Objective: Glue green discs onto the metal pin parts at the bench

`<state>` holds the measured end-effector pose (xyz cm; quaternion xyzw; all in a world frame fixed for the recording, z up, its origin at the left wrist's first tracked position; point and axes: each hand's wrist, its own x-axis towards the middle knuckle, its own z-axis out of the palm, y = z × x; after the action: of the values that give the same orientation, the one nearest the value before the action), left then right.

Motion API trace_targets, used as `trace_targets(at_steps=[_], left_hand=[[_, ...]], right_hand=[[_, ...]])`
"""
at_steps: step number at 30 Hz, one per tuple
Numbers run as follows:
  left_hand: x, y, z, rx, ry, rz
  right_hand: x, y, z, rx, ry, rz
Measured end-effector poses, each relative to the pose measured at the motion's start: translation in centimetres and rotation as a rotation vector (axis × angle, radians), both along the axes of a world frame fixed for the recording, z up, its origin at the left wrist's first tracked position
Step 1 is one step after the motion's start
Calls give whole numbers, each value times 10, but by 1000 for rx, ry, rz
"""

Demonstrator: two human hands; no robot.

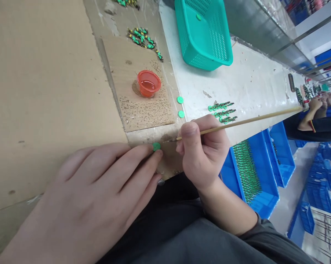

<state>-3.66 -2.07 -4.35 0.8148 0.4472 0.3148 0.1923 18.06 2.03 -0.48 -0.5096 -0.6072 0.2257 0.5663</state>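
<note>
My left hand (105, 187) reaches across the cardboard with its fingertips closed on a small green disc (156, 146) at the table's near edge. My right hand (202, 150) grips a thin wooden stick (250, 120) like a pen, its tip pointing left, a short way from the disc. Two more green discs, one (180, 100) above the other (181, 114), lie beyond my right hand. An orange-red cup (149, 84) with some liquid in it stands on a spotted cardboard piece (135, 117).
A teal plastic basket (206, 60) stands at the back. Green-and-dark small figures (142, 37) lie on the cardboard, and rows of green-based pieces (223, 112) are on the white table. Blue bins (270, 198) sit at the right, one full of green pieces. Another person's arm (308, 117) is farther along.
</note>
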Motion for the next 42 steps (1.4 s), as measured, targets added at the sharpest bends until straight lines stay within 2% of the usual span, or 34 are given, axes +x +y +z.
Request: trace_targets(at_steps=[3, 7, 10, 14, 19, 25, 28, 33, 35, 37, 39, 41, 42], left_hand=[[4, 5, 13, 188, 195, -68], [9, 13, 24, 249, 257, -98], [9, 14, 24, 225, 230, -78], [5, 15, 28, 143, 137, -86], [8, 17, 40, 46, 52, -25], [26, 27, 37, 2, 100, 122], [30, 26, 41, -33, 153, 117], [31, 8, 50, -86, 226, 101], [18, 3, 54, -94, 240, 107], [-16, 2, 61, -87, 250, 182], [-70, 6, 73, -57, 266, 386], [-134, 11, 89, -11, 282, 633], [-164, 12, 96, 6, 290, 712]], right_hand=[[1, 3, -1, 24, 57, 10], [8, -2, 2, 45, 104, 35], [19, -17, 8, -21, 139, 80], [37, -38, 15, -151, 72, 145], [53, -53, 23, -146, 3, 154], [58, -70, 28, -151, -62, 115], [56, -81, 28, -161, -57, 106], [53, -85, 23, -185, -17, 139], [54, -83, 23, -183, 4, 116], [57, -81, 24, -176, 18, 69], [62, -80, 25, -172, 21, 67], [67, -78, 26, -175, 11, 104], [69, -77, 26, -178, 1, 123]])
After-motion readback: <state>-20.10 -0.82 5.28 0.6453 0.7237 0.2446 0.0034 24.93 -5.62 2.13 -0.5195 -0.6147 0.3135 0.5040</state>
